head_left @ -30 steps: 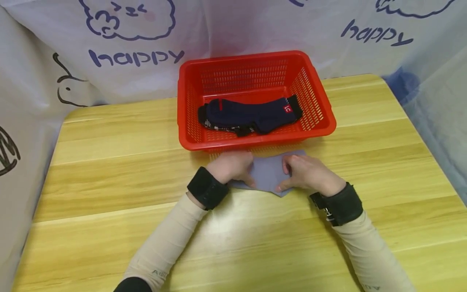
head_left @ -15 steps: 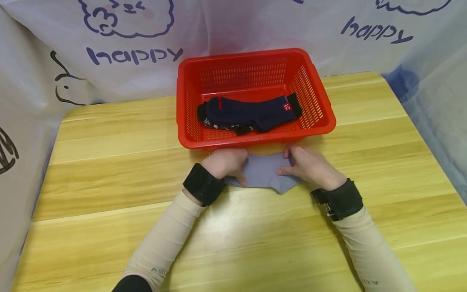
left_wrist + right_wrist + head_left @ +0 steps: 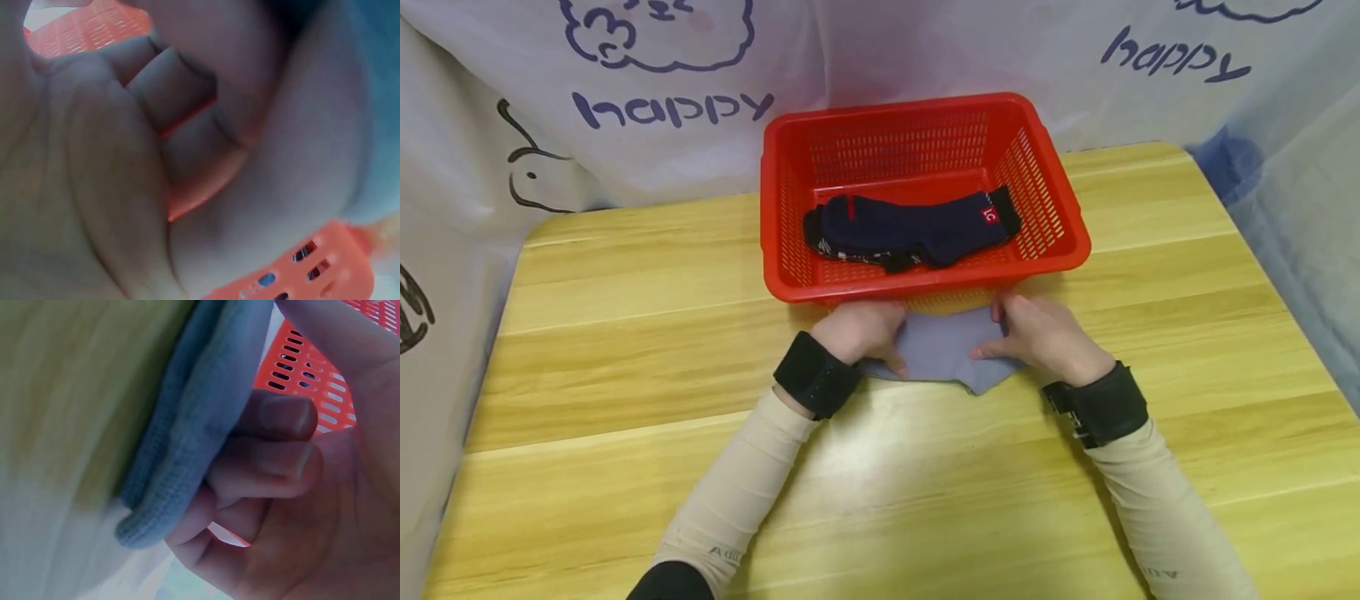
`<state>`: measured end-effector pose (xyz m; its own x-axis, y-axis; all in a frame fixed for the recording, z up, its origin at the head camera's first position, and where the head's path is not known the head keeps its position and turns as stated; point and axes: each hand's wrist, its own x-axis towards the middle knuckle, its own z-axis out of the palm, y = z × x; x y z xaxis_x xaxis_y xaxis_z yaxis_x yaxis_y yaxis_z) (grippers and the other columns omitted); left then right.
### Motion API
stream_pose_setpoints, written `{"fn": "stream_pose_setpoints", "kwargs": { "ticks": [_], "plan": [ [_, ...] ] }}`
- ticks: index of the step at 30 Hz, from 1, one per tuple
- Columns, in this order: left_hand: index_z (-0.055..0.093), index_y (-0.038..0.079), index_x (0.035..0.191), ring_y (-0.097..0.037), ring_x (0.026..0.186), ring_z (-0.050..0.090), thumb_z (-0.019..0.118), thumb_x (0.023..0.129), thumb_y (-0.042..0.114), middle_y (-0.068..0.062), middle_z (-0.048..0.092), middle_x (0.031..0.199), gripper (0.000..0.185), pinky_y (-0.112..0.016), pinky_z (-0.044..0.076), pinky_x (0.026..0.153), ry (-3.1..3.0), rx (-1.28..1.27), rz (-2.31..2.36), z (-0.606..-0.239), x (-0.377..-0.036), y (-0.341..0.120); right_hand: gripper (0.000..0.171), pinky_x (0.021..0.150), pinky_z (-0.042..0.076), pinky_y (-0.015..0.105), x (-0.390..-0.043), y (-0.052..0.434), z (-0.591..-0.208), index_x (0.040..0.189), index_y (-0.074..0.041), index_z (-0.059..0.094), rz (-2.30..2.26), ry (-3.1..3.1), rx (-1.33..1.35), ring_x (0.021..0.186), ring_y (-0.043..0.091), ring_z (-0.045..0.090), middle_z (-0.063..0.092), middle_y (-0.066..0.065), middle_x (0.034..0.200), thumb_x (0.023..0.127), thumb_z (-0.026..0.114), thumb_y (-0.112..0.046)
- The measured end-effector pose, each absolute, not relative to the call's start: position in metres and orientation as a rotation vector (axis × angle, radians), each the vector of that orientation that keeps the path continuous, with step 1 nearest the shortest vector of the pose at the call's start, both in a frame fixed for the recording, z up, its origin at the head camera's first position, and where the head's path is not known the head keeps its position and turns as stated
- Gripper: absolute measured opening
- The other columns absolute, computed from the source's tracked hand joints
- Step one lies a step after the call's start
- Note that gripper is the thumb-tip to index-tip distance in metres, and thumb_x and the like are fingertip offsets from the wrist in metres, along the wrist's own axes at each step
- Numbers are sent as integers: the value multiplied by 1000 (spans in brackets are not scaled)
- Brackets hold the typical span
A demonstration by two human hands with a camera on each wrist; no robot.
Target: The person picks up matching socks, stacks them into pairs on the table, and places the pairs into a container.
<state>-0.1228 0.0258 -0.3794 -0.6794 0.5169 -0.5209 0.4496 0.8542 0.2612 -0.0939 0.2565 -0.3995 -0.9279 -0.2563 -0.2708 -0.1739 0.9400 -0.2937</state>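
Note:
A pair of grey socks (image 3: pixel 936 346) lies flat, stretched sideways between my hands just in front of the red basket (image 3: pixel 925 287). My left hand (image 3: pixel 861 333) pinches its left part, thumb on the near side and fingers at the far side. At the other end, my right hand (image 3: pixel 1041 333) grips the cuff between thumb and curled fingers. The right wrist view shows two layered ribbed edges of the grey socks (image 3: pixel 187 437) against those fingers. In the left wrist view, the curled fingers (image 3: pixel 181 94) fill most of the picture, with grey-blue fabric along the right side.
Inside the basket lie dark navy socks (image 3: pixel 917 229) with a red tag and black cuff, on top of another black patterned pair. The wooden table (image 3: pixel 625 350) extends around. White cloth (image 3: pixel 685 150) with drawings hangs behind it.
My left hand has shifted slightly left and my right hand slightly outward, so the grey socks lie wider between them. The socks have moved a little left. The basket's contents look unchanged.

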Motion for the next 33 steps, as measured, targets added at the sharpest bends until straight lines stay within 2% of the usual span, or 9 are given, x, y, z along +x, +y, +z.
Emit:
{"fn": "stream_pose_setpoints", "kwargs": {
  "ticks": [3, 8, 11, 15, 18, 22, 25, 28, 33],
  "plan": [
    [61, 10, 93, -14, 77, 50, 84, 76, 33, 3, 51, 79, 36, -27, 42, 71, 2438, 768, 180, -380, -123, 27, 54, 58, 35, 28, -95, 257, -399, 93, -6, 57, -380, 2786, -326, 67, 19, 50, 50, 4, 74, 69, 87, -44],
    [56, 11, 81, -13, 66, 45, 80, 82, 29, 3, 43, 68, 30, -24, 33, 61, 2489, 972, 315, -382, -125, 34, 52, 58, 34, 28, -98, 256, -397, 92, -7, 57, -375, 2781, -337, 67, 19, 49, 50, 3, 74, 70, 86, -44],
    [60, 10, 96, -11, 71, 49, 77, 85, 28, 3, 49, 75, 26, -24, 37, 64, 2506, 1129, 360, -385, -125, 38, 53, 59, 33, 27, -98, 256, -396, 93, -7, 56, -373, 2770, -338, 67, 19, 50, 50, 3, 74, 70, 86, -44],
    [61, 18, 121, -10, 81, 57, 74, 88, 25, 4, 62, 89, 36, -25, 46, 73, 2484, 1235, 350, -387, -125, 41, 53, 60, 33, 28, -98, 255, -397, 93, -7, 55, -372, 2762, -331, 69, 20, 50, 50, 4, 75, 71, 86, -44],
    [62, 23, 125, -10, 80, 59, 72, 90, 23, 3, 65, 88, 37, -26, 48, 73, 2460, 1229, 336, -389, -125, 41, 53, 60, 32, 28, -98, 255, -398, 93, -7, 54, -372, 2762, -328, 69, 20, 50, 50, 4, 75, 71, 86, -43],
    [62, 22, 130, -10, 79, 58, 71, 90, 23, 2, 65, 88, 41, -26, 48, 74, 2436, 1207, 318, -389, -125, 40, 52, 60, 32, 28, -97, 255, -399, 92, -8, 54, -370, 2763, -334, 68, 20, 50, 50, 4, 74, 70, 87, -43],
    [64, 20, 127, -9, 79, 55, 72, 90, 23, 5, 62, 87, 38, -25, 45, 73, 2424, 1186, 336, -388, -125, 39, 52, 59, 33, 27, -98, 255, -400, 92, -8, 55, -361, 2766, -341, 67, 19, 50, 51, 3, 74, 70, 87, -43],
    [69, 18, 117, -10, 78, 50, 72, 89, 22, 5, 55, 82, 28, -24, 39, 69, 2413, 1154, 359, -387, -126, 38, 52, 59, 33, 27, -98, 255, -400, 92, -8, 55, -354, 2768, -342, 67, 19, 51, 52, 4, 74, 70, 86, -43],
    [73, 16, 103, -10, 73, 48, 72, 90, 20, 5, 58, 81, 14, -23, 38, 66, 2417, 1099, 378, -383, -127, 35, 52, 59, 32, 27, -98, 255, -400, 92, -8, 55, -349, 2766, -337, 67, 19, 49, 50, 4, 73, 70, 86, -44]
  ]
}}
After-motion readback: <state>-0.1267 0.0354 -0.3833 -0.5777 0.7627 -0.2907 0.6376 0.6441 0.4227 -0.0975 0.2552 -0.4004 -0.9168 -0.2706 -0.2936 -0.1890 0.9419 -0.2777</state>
